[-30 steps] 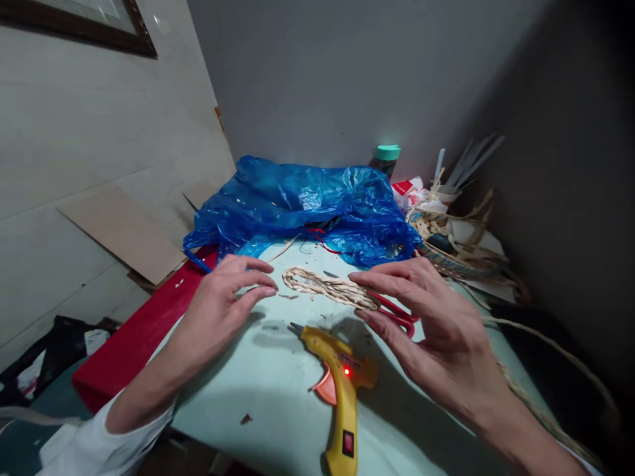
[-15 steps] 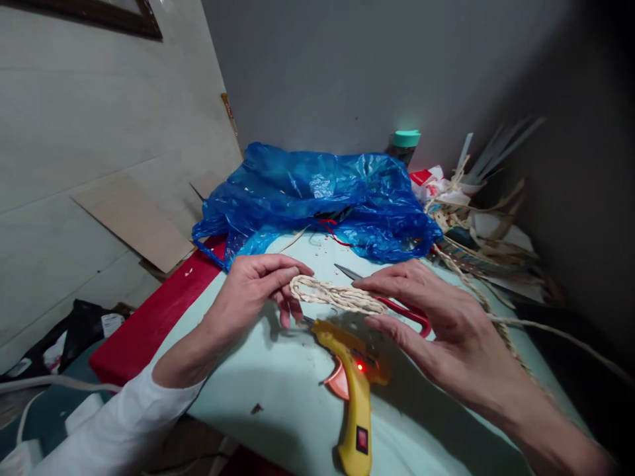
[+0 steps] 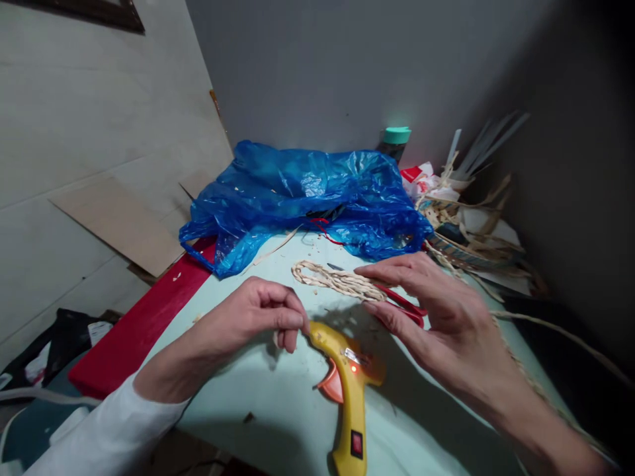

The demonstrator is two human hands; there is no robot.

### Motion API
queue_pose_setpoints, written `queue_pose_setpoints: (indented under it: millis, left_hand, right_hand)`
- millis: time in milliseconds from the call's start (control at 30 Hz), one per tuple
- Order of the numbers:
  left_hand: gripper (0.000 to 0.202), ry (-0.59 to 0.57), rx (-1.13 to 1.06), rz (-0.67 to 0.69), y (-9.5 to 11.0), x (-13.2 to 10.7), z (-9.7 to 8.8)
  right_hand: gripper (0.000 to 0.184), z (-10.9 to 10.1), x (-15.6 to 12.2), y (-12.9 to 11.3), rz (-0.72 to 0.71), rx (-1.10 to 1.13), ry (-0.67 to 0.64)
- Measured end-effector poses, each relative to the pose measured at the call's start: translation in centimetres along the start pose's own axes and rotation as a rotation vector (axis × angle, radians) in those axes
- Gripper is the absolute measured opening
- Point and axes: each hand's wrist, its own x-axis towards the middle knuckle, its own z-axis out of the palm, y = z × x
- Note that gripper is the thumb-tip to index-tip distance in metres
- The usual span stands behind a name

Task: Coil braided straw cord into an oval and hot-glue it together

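Grey wall [image 3: 347, 73] beside paler wall [image 3: 94, 99], deep shadow [image 3: 585, 165] at right, pale-green table [image 3: 278, 396] below.

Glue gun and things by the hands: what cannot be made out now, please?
Head view:
Glue gun: nozzle hidden by left hand; handle end cut off by bottom edge.
Between its fingers: anything pinched is too small to tell.
Scissors: middle hidden by braided cord.

No words or numbers can be read. The glue gun [image 3: 353, 396], near the middle, bears a pale label [image 3: 357, 357] too blurred to make out. A white patch [image 3: 99, 332] on the black bag [image 3: 58, 328] at left and the far-right packet [image 3: 421, 182] are equally illegible.
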Motion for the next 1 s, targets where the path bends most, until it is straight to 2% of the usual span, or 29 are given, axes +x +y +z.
queue_pose_setpoints:
  millis: [67, 100, 133, 200, 267, 333, 400, 467, 533, 600, 733, 800, 867, 933, 1000]
  left_hand:
    - [0.028, 0.193, 0.353, 0.092, 0.1, 0.0, -0.4]
    - [0.035, 0.348, 0.503, 0.172, 0.1, -0.1, -0.7]
    - [0.035, 0.468, 0.556, 0.225, 0.1, -0.1, -1.2]
    - [0.038, 0.613, 0.466, 0.223, -0.1, -0.1, -2.4]
    - [0.049, 0.722, 0.390, 0.293, -0.3, 0.0, -4.0]
    - [0.040, 0.859, 0.121, 0.376, -0.6, 0.1, -5.4]
    - [0.037, 0.854, -0.002, 0.383, -0.9, 0.2, -6.1]
    - [0.055, 0.789, 0.032, 0.396, -0.9, 0.3, -5.9]
    - [0.066, 0.676, 0.141, 0.442, -0.7, 0.2, -4.6]
    - [0.061, 0.509, 0.175, 0.493, -0.1, -0.2, -2.8]
    - [0.060, 0.200, 0.353, 0.408, 1.4, -0.8, 0.5]
    - [0.039, 0.184, 0.321, 0.328, 1.9, -0.8, 1.3]
    - [0.024, 0.174, 0.190, 0.254, 2.0, -0.6, 1.5]
    - [0.020, 0.156, 0.056, 0.210, 1.9, -0.3, 1.4]
    - [0.025, 0.158, 0.013, 0.215, 1.7, -0.1, 1.4]
  right_hand:
    - [0.019, -0.1, 0.1, 0.0, 0.031, -0.004, 0.026]
    - [0.019, -0.1, 0.1, 0.1, 0.039, 0.001, 0.034]
    - [0.020, -0.1, 0.1, 0.1, 0.042, 0.008, 0.039]
    - [0.020, 0.0, 0.1, 0.1, 0.025, 0.023, 0.051]
    - [0.020, 0.1, 0.1, 0.1, 0.004, 0.031, 0.055]
    - [0.019, 0.3, 0.1, 0.0, -0.018, 0.034, 0.052]
    - [0.019, 0.3, 0.1, 0.0, -0.039, 0.032, 0.052]
    - [0.019, 0.3, 0.0, -0.1, -0.042, 0.038, 0.050]
    - [0.020, 0.3, 0.0, -0.2, -0.021, 0.054, 0.034]
    - [0.019, 0.3, 0.0, -0.3, 0.007, 0.074, -0.003]
    - [0.019, 0.3, 0.0, -0.5, -0.003, 0.108, -0.069]
    - [0.019, 0.3, 0.0, -0.6, -0.025, 0.115, -0.079]
    - [0.018, 0.3, 0.0, -0.6, -0.037, 0.113, -0.089]
    - [0.018, 0.3, 0.0, -0.6, -0.039, 0.118, -0.100]
    - [0.019, 0.4, -0.1, -0.6, -0.039, 0.138, -0.102]
